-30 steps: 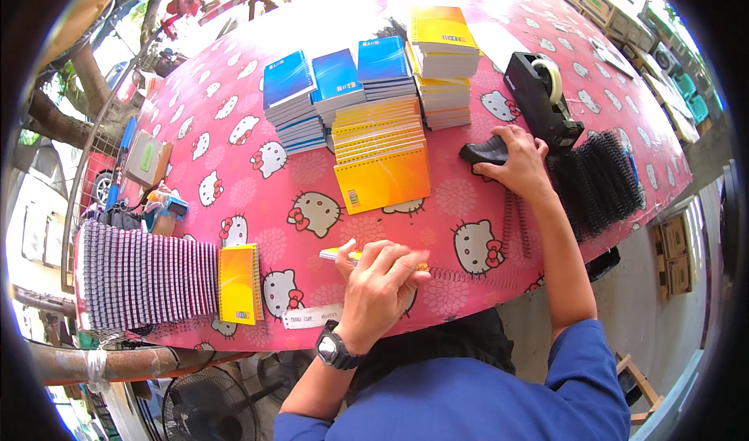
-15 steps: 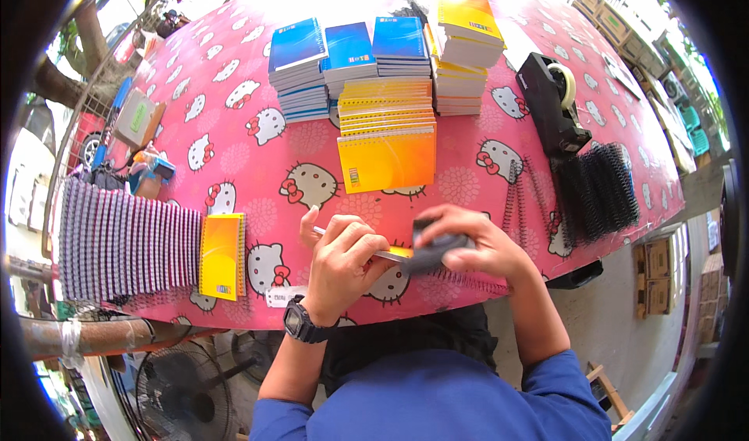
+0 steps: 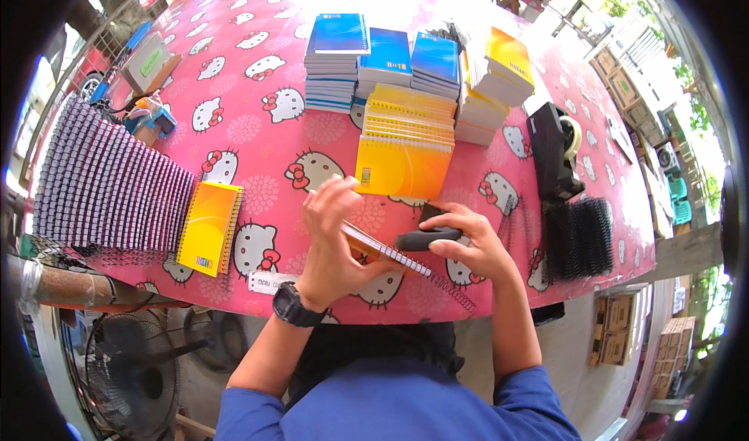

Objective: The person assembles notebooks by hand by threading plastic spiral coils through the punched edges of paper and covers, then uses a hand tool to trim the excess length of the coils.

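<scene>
A small orange spiral notebook (image 3: 384,252) is held on edge above the near rim of the table (image 3: 257,113), between two hands. The left hand (image 3: 334,242) is wrapped around the notebook's left end, fingers curled closed on it. The right hand (image 3: 468,242) is closed around a black tool (image 3: 425,240), which is pressed against the notebook's wire binding. A loose wire coil (image 3: 451,287) is seen trailing off the notebook's right end towards the table edge. Just beyond the hands, a fanned stack of orange notebooks (image 3: 406,148) is laid out, with blue notebook piles (image 3: 382,59) farther off. To the left, a single orange notebook (image 3: 207,226) is set beside a row of purple-bound pads (image 3: 105,184). To the right, black binding coils (image 3: 581,234) and a black tape dispenser (image 3: 554,156) are placed.
</scene>
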{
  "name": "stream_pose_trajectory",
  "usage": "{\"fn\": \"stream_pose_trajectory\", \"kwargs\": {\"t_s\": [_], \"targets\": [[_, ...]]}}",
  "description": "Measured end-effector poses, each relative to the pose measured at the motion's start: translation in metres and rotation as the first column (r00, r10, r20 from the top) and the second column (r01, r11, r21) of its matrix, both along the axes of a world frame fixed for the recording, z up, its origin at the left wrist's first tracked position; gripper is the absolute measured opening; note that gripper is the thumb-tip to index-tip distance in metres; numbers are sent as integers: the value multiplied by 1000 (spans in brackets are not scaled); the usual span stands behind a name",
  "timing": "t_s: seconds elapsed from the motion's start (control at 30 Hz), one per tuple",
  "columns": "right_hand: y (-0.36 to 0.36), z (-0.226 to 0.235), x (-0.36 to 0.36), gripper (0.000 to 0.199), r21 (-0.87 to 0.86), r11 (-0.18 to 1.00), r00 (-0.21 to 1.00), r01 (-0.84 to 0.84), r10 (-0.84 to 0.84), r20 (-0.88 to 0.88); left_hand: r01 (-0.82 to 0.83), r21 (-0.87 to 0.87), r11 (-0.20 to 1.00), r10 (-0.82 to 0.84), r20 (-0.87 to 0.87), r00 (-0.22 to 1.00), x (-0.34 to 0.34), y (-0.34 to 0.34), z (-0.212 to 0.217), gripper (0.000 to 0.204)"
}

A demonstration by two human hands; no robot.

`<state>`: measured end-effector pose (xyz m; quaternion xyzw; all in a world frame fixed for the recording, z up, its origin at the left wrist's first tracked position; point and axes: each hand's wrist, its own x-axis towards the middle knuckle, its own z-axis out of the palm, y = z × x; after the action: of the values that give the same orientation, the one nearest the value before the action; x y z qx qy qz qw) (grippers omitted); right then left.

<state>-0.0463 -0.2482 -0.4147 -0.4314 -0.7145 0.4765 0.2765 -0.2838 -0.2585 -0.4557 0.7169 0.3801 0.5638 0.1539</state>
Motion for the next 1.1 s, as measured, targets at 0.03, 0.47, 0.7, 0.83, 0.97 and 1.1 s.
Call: {"fn": "stream_pose_trajectory", "kwargs": {"t_s": [0.03,0.47,0.7,0.83,0.97,1.1], "targets": [[1,0,5,36,-19,1000,996,-10,8,-87,27,-43,999,-10,339,941,1,4,-2,90],[10,19,-19,44,61,998,999,-12,9,51,557,-519,649,-283,515,810,-16,5,-12,38],[11,22,-33,35,172,985,995,14,-30,94,555,-558,617,-288,496,819,-15,3,-12,37],[11,11,-40,40,228,973,988,37,-70,136,557,-555,618,-280,506,816,-14,3,-14,38],[2,23,-48,39,27,983,950,-181,182,-253,568,-511,645,-259,553,792,-13,3,-22,39],[12,10,-30,44,456,874,929,165,-293,225,519,-584,623,-289,445,848,-17,1,-13,34]]}}
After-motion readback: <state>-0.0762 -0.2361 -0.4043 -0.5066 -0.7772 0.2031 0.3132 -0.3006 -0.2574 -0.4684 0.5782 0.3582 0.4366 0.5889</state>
